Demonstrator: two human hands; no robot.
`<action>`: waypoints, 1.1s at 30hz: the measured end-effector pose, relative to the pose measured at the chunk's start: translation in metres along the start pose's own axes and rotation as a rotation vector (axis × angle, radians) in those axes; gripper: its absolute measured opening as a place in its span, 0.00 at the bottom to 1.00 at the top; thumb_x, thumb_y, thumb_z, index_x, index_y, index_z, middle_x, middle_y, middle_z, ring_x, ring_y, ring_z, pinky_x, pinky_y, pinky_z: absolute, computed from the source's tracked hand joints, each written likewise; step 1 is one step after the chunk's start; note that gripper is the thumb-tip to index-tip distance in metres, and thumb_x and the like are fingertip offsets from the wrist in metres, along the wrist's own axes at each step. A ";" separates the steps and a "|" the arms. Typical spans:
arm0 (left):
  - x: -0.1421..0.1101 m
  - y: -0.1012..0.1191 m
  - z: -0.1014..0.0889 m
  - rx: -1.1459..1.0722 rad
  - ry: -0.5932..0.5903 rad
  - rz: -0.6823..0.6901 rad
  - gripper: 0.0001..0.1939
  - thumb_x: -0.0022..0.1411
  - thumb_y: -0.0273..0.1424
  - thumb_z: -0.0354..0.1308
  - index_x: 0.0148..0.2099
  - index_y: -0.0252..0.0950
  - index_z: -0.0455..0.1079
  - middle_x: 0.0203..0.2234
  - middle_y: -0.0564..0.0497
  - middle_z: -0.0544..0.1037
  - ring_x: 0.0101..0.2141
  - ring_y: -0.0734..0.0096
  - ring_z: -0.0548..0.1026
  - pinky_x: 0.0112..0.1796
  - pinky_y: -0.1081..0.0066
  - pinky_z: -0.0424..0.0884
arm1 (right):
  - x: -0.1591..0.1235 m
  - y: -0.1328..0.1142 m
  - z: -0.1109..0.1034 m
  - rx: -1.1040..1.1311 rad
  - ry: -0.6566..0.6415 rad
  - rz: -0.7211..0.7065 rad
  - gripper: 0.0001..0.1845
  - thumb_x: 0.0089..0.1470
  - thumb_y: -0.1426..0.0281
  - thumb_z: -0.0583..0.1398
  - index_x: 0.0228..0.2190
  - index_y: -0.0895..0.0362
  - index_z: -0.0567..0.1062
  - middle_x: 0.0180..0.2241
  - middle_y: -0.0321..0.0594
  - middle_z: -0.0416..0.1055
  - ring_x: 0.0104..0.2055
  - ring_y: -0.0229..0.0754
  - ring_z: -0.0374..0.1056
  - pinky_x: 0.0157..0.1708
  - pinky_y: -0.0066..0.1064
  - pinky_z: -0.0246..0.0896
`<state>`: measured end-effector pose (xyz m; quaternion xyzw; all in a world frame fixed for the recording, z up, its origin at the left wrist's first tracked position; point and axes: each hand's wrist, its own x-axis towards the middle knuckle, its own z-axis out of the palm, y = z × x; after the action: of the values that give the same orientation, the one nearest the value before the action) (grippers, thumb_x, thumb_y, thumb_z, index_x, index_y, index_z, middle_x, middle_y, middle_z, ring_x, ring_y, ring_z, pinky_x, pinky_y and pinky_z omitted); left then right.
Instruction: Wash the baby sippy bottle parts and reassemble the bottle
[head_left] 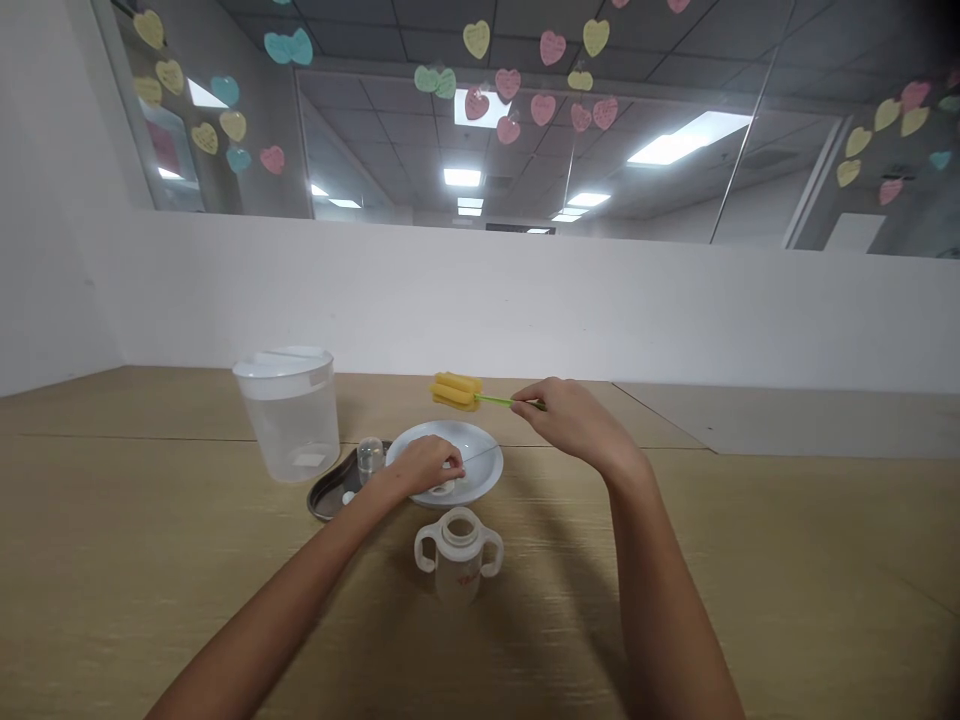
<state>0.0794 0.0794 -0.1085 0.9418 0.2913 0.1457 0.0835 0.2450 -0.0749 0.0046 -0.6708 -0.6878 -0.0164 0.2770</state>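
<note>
My right hand (566,415) is closed around the green handle of a bottle brush (456,391) with a yellow sponge head. The brush is held level in the air, its head pointing left above the far side of a white dish (486,482). Over that dish, my left hand (431,464) has its fingers pinched together. A thin grey rod (482,453) runs from these fingers toward the dish's right rim. Just beneath them is a small white part (442,488), partly covered. Nearer to me, a baby bottle (459,560) with two white handles stands upright, its top uncovered.
A clear plastic bucket (292,425) with a white rim stands at the left. Beside it, a dark metal kidney tray (324,497) holds a small clear cap (370,457) and a small white piece (348,497). Behind the wooden table rises a white wall (525,300) below glass.
</note>
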 end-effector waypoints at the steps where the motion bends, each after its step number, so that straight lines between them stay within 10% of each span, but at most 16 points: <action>1: 0.000 -0.002 -0.005 -0.033 0.021 -0.004 0.11 0.53 0.37 0.57 0.32 0.35 0.75 0.29 0.47 0.79 0.33 0.63 0.75 0.34 0.71 0.66 | 0.000 0.001 0.000 -0.004 0.005 0.004 0.15 0.51 0.72 0.51 0.15 0.55 0.65 0.16 0.32 0.50 0.20 0.34 0.45 0.22 0.27 0.41; 12: -0.020 -0.008 -0.070 -0.887 0.667 -0.154 0.14 0.49 0.37 0.59 0.33 0.32 0.65 0.25 0.49 0.75 0.30 0.67 0.76 0.36 0.65 0.72 | 0.004 0.004 0.002 -0.024 0.000 0.047 0.13 0.51 0.70 0.51 0.21 0.56 0.73 0.18 0.34 0.60 0.20 0.35 0.51 0.23 0.28 0.44; 33: -0.018 0.003 -0.062 -1.008 0.691 -0.270 0.19 0.47 0.40 0.64 0.35 0.27 0.73 0.27 0.45 0.78 0.28 0.66 0.76 0.37 0.63 0.74 | 0.004 -0.024 0.021 -0.147 0.086 -0.089 0.17 0.54 0.71 0.50 0.17 0.57 0.68 0.16 0.33 0.54 0.20 0.34 0.43 0.23 0.29 0.36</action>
<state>0.0466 0.0712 -0.0538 0.6400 0.3133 0.5496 0.4361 0.2153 -0.0655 -0.0031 -0.6570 -0.7012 -0.1079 0.2551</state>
